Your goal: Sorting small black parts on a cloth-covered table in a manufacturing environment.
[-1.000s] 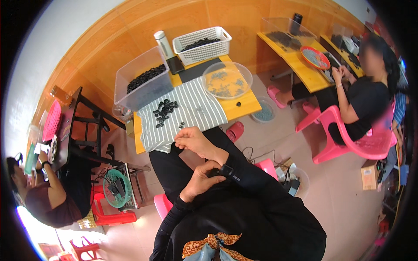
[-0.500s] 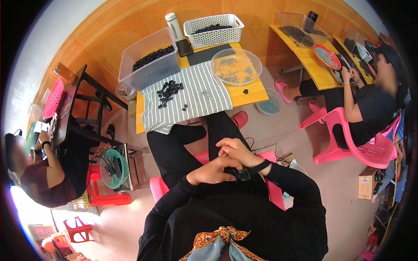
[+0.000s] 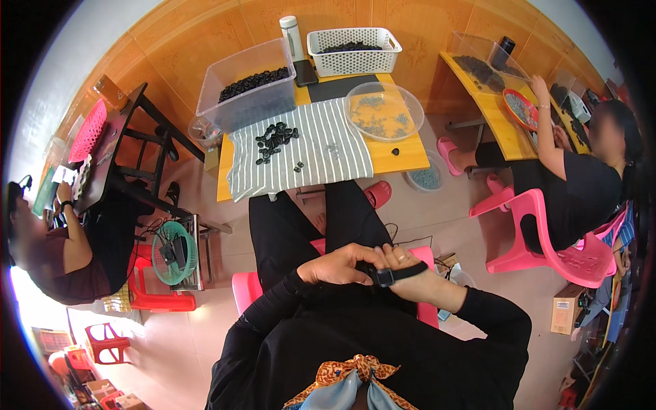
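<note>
My left hand (image 3: 345, 264) reaches across my lap with thumb and fingers pinched on a black wristband (image 3: 404, 272) that bears a small square dark piece. The band lies around my right wrist, close to the hand. My right hand (image 3: 398, 257) has its fingers curled in beside the left fingertips. Whether anything is inside them is hidden. Beyond my knees, a grey-and-white striped cloth (image 3: 307, 167) covers the front of the yellow table (image 3: 410, 160). Small black pieces (image 3: 275, 141) lie piled on it, near a few tiny grey bits (image 3: 332, 148).
Behind the cloth stand a clear bin (image 3: 253, 109) of black pieces, a white basket (image 3: 352, 63), a white bottle (image 3: 292, 37) and a phone (image 3: 305, 73). A round clear tray (image 3: 385, 109) sits right. Co-workers sit left (image 3: 51, 256) and right (image 3: 581, 178).
My right hand has turned and its fingers have curled in; the wristband shows more fully. My left hand stays at the band. The right co-worker's arm has reached farther forward.
</note>
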A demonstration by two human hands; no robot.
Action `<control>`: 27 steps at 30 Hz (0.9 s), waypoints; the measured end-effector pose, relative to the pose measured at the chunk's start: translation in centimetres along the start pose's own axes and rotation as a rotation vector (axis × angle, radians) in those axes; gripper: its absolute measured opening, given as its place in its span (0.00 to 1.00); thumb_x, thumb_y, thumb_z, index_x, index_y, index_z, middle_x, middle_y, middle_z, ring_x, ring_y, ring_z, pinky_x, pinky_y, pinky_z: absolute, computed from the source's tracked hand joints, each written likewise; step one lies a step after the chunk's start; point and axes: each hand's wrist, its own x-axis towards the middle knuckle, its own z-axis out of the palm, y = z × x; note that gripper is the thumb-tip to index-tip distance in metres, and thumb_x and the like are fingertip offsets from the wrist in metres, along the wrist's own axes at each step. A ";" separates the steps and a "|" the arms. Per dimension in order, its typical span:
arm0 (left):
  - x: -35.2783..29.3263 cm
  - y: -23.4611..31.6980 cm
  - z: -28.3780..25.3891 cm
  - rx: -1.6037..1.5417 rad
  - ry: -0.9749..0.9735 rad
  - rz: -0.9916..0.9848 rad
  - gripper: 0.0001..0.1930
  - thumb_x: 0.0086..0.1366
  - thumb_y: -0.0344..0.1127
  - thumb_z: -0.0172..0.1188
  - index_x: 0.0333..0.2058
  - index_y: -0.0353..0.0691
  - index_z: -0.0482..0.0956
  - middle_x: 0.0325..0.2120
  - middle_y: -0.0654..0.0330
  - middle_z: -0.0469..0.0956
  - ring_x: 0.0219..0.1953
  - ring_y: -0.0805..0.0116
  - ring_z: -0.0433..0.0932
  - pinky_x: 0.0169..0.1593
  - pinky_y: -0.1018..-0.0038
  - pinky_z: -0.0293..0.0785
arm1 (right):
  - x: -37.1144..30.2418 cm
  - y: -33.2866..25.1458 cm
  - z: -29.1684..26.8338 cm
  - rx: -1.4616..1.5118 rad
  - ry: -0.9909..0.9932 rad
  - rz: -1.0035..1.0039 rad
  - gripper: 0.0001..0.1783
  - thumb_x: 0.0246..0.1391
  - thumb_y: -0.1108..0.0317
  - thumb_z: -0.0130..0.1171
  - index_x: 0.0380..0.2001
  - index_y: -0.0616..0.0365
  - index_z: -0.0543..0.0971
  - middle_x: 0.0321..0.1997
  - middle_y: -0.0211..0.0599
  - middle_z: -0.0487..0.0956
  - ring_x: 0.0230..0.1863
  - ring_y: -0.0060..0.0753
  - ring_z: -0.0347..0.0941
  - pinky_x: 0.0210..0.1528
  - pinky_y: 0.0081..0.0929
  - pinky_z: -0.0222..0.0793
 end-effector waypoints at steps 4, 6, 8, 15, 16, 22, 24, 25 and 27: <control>-1.7 -0.5 -2.2 -0.180 0.274 0.048 0.17 0.48 0.17 0.61 0.39 0.35 0.77 0.49 0.57 0.70 0.51 0.69 0.69 0.54 0.74 0.63 | 0.0 0.6 -0.8 0.080 -0.058 -0.349 0.20 0.47 0.72 0.55 0.45 0.69 0.72 0.44 0.53 0.71 0.40 0.44 0.71 0.38 0.32 0.73; -2.0 0.7 -3.5 -0.162 0.375 0.038 0.18 0.49 0.15 0.59 0.41 0.35 0.77 0.52 0.58 0.68 0.51 0.70 0.69 0.54 0.74 0.64 | 1.0 0.7 -1.4 0.156 0.422 -0.409 0.24 0.41 0.75 0.63 0.45 0.66 0.73 0.48 0.51 0.70 0.43 0.43 0.72 0.41 0.30 0.72; -1.7 1.4 -4.2 -0.233 0.429 0.052 0.19 0.50 0.15 0.58 0.42 0.35 0.76 0.52 0.58 0.68 0.51 0.71 0.69 0.54 0.74 0.66 | 3.3 0.1 -1.1 0.322 0.437 -0.129 0.26 0.42 0.74 0.63 0.48 0.66 0.71 0.48 0.49 0.70 0.44 0.43 0.71 0.43 0.30 0.71; -1.4 2.0 -7.4 -0.233 0.703 0.148 0.18 0.54 0.17 0.57 0.45 0.34 0.74 0.38 0.62 0.77 0.40 0.75 0.76 0.43 0.78 0.74 | 11.0 1.1 3.7 0.895 0.422 0.282 0.28 0.51 0.80 0.55 0.56 0.67 0.60 0.46 0.41 0.71 0.43 0.23 0.70 0.43 0.18 0.66; -1.6 2.2 -7.9 -0.283 0.742 0.094 0.18 0.55 0.19 0.58 0.46 0.33 0.74 0.37 0.61 0.77 0.40 0.76 0.75 0.40 0.79 0.74 | 12.0 1.4 3.7 1.061 0.420 0.308 0.28 0.52 0.80 0.54 0.56 0.66 0.61 0.45 0.39 0.71 0.40 0.22 0.70 0.41 0.18 0.67; -2.8 1.1 -12.5 -0.072 1.119 0.087 0.30 0.58 0.28 0.60 0.59 0.36 0.60 0.50 0.53 0.70 0.39 0.75 0.75 0.35 0.80 0.73 | 18.9 6.5 5.2 1.300 0.342 0.539 0.21 0.56 0.74 0.52 0.53 0.64 0.66 0.33 0.31 0.74 0.29 0.18 0.71 0.31 0.15 0.65; -3.6 1.1 -13.9 -0.169 1.184 0.109 0.29 0.58 0.29 0.60 0.58 0.36 0.61 0.49 0.53 0.70 0.38 0.74 0.75 0.35 0.81 0.73 | 22.3 8.9 5.7 1.370 0.477 0.611 0.20 0.54 0.73 0.54 0.50 0.67 0.67 0.24 0.30 0.72 0.24 0.18 0.69 0.27 0.17 0.66; -4.1 1.3 -14.4 -0.256 1.251 0.126 0.28 0.59 0.29 0.60 0.58 0.35 0.63 0.49 0.53 0.71 0.38 0.74 0.75 0.35 0.81 0.73 | 23.9 10.9 6.7 1.234 0.478 0.601 0.20 0.53 0.73 0.55 0.49 0.68 0.68 0.25 0.32 0.72 0.24 0.18 0.70 0.28 0.18 0.67; -4.8 1.2 -15.1 -0.269 1.303 0.116 0.23 0.59 0.29 0.59 0.53 0.34 0.68 0.46 0.54 0.74 0.37 0.75 0.76 0.35 0.83 0.72 | 27.6 13.8 7.8 1.050 0.419 0.662 0.21 0.51 0.71 0.56 0.47 0.70 0.70 0.29 0.42 0.76 0.27 0.29 0.74 0.32 0.25 0.69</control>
